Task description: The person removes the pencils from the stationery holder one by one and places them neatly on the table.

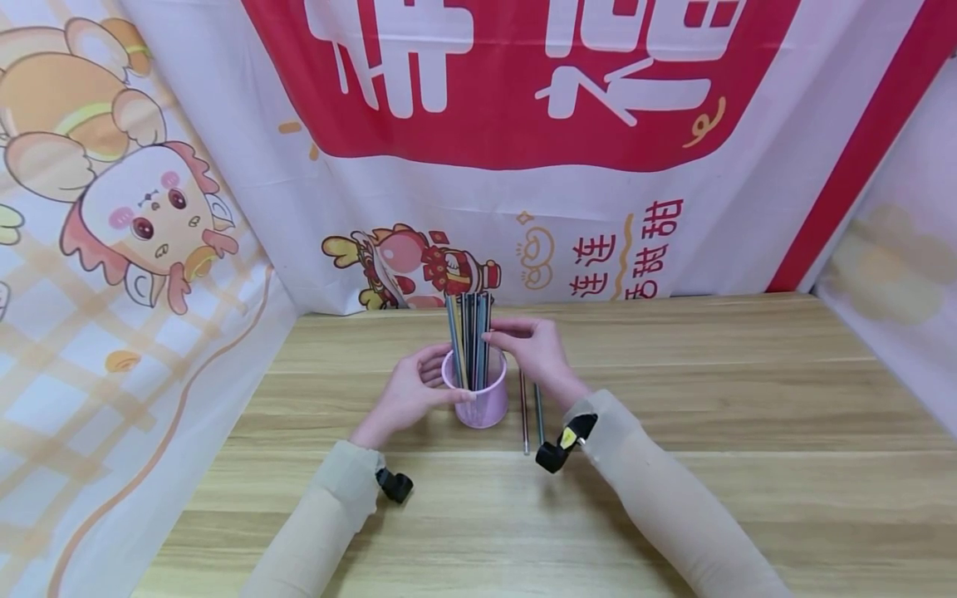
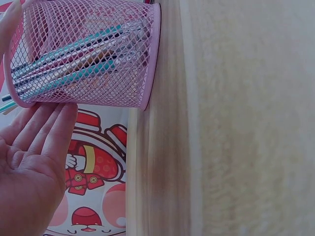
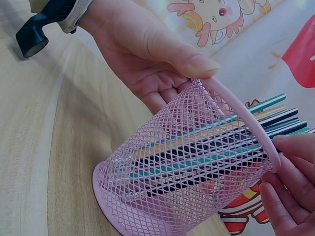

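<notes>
A pink mesh pen holder (image 1: 482,411) stands upright on the table with several striped pencils (image 1: 471,340) leaning in it. My left hand (image 1: 414,390) holds the holder from its left side, thumb at the near rim and fingers around the far wall. In the left wrist view that hand's fingers (image 2: 47,128) touch the mesh. At the holder's mouth, my right hand (image 1: 540,353) pinches a pencil (image 3: 290,129) between thumb and fingers, close to the rim. The pinched pencil is partly hidden by the fingers.
Two loose pencils, one reddish (image 1: 524,415) and one teal (image 1: 539,411), lie right of the holder beneath the right forearm. A printed cloth (image 1: 419,191) hangs behind the wooden table (image 1: 710,399), with another patterned cloth (image 1: 149,399) at the left.
</notes>
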The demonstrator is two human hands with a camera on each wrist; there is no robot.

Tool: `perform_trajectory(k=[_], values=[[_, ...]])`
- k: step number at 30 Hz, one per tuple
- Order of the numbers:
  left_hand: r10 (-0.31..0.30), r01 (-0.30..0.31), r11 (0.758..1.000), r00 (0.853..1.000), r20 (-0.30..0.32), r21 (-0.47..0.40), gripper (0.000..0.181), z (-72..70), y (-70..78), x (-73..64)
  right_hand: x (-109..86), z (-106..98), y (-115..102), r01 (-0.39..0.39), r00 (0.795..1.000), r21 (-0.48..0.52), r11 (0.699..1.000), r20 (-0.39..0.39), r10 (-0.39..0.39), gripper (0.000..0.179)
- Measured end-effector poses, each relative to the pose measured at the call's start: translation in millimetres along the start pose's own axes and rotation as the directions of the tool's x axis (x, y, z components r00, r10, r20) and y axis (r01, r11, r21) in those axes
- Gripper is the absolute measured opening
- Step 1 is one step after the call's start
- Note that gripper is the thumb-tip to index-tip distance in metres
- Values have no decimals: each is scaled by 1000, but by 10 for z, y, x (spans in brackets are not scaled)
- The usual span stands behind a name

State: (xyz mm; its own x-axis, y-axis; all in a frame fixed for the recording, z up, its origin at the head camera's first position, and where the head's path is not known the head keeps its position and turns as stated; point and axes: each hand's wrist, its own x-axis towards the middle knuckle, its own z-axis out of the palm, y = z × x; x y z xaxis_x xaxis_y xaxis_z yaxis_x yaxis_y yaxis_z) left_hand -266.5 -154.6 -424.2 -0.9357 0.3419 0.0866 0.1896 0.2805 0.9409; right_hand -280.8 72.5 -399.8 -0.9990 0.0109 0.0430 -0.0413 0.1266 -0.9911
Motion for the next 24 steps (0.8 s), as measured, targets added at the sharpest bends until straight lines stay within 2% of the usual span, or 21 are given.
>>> perform_trajectory(k=[13,21,24], values=[[-7,7,1000,1000,-7,0,84,-1,0,3,-9,-66,-25,-14,1000,59,998,13,13,32],[-9,9,1000,1000,-6,2,85,5,21,-2,-6,-114,-68,-25,999,174,984,31,20,34],[-16,16,1000,1000,-8,3,85,5,17,2,2,-141,-81,-27,999,184,983,33,21,35]])
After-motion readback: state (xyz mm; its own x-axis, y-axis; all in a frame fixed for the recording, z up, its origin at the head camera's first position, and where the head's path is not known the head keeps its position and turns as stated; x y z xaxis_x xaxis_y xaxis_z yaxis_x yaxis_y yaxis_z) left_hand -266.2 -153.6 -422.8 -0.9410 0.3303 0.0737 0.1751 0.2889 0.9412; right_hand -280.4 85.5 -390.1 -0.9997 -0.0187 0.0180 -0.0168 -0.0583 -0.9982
